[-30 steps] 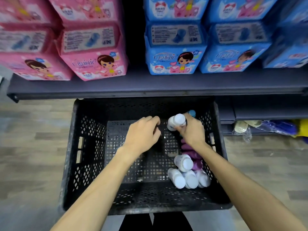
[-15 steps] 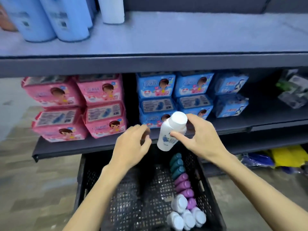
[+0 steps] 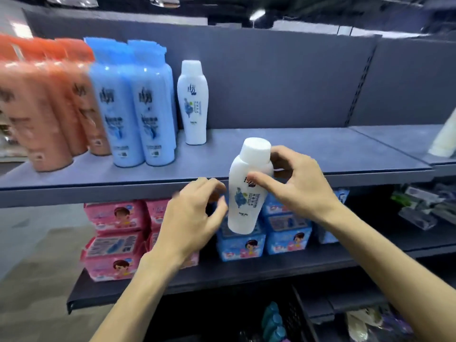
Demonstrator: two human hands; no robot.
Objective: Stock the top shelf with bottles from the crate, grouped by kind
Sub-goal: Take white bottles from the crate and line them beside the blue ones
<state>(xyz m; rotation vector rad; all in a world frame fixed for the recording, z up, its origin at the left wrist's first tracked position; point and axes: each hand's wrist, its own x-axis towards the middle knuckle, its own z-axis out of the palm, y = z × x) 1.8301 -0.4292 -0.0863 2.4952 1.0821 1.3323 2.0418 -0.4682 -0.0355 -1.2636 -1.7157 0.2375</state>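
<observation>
the right hand [image 3: 301, 186] grips a white bottle [image 3: 246, 193] round its upper part, thumb in front and fingers by the cap. the bottle is almost upright, cap up, in the air just in front of the near edge of the top shelf [image 3: 320, 154]. the other white bottle [image 3: 193, 102] stands farther back and to the left, beside the blue bottles [image 3: 133, 107], so i think the move goes up, away and left. the left hand [image 3: 192, 218] is just left of the held bottle, fingers loosely bent, holding nothing.

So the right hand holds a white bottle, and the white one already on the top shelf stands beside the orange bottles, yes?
Not quite. The head view shows the shelved white bottle beside the blue bottles; the orange bottles stand further left. The right hand does hold a white bottle.
</observation>
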